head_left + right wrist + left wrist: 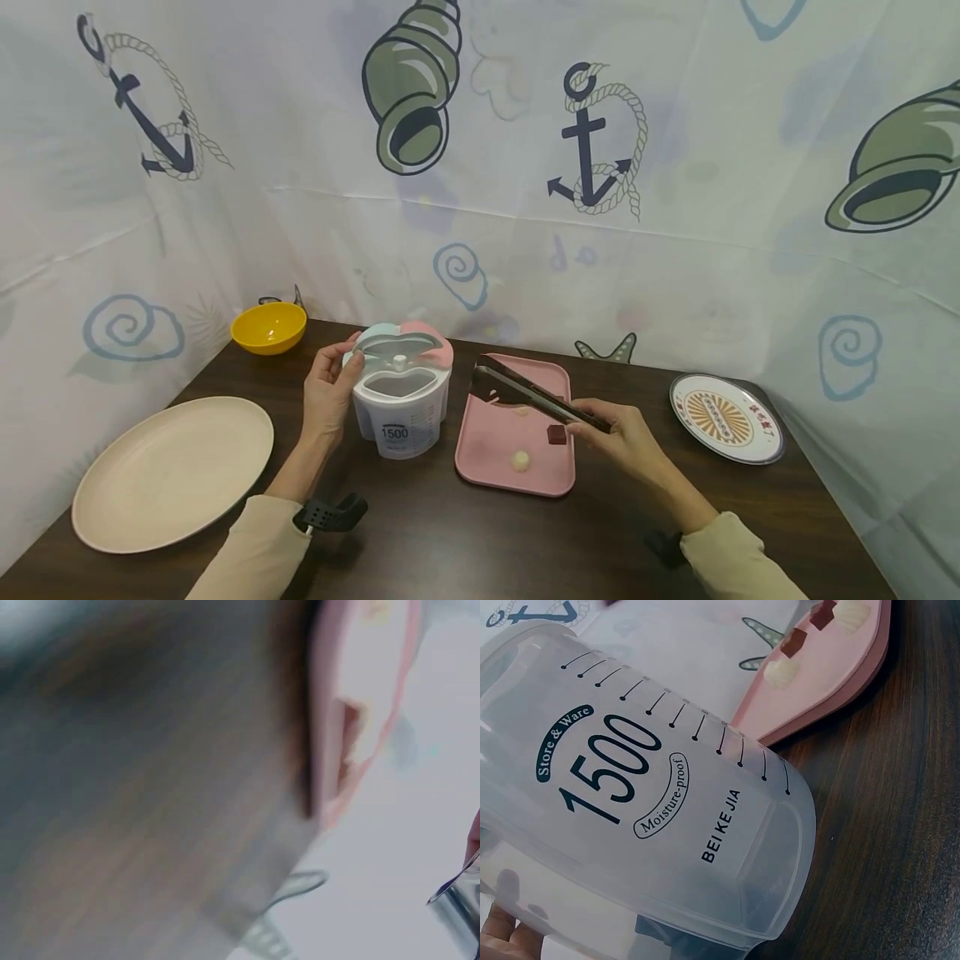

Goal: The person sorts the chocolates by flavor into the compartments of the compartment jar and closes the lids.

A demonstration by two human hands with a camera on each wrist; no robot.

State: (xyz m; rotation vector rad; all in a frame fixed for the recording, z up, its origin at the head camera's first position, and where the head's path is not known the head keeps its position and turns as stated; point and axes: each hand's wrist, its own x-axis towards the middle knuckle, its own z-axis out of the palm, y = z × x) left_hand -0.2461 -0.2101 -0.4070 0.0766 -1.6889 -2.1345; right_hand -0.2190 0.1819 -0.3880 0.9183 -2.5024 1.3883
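Observation:
My left hand pinches the left edge of the lid on a clear storage container marked 1500. A flap of the pastel blue and pink lid stands raised beside an uncovered compartment. In the left wrist view the container fills the near part, with fingertips at its lower left. With my right hand I grip black and metal tongs, whose black head hangs over the pink tray. A dark brown cube and a whitish piece lie on that tray.
An oval cream plate lies at the left, with a yellow bowl behind it. At the right is a round patterned plate. A printed curtain hangs along the back of the dark table.

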